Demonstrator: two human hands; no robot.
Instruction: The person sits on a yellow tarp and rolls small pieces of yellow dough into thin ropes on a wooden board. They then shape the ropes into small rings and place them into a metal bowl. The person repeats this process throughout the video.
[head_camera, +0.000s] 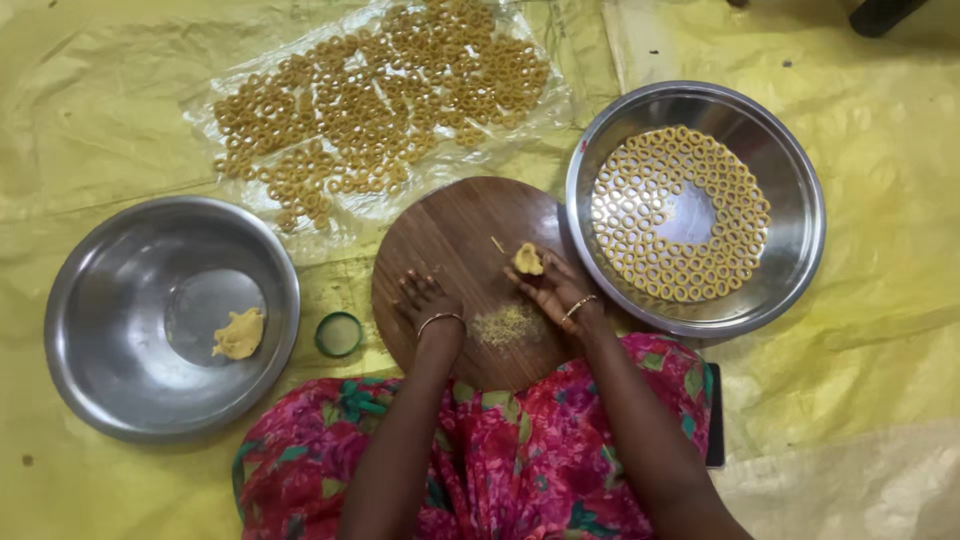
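My right hand holds a small lump of yellow dough over the round wooden board. My left hand rests flat on the board with its fingers spread and holds nothing. A thin sliver of dough lies on the board near the lump. A pile of yellowish crumbs sits on the board between my wrists.
A steel plate at the right carries several dough rings in circles. A steel bowl at the left holds a dough lump. A green lid lies beside the board. Several rings lie on clear plastic. A yellow sheet covers the floor.
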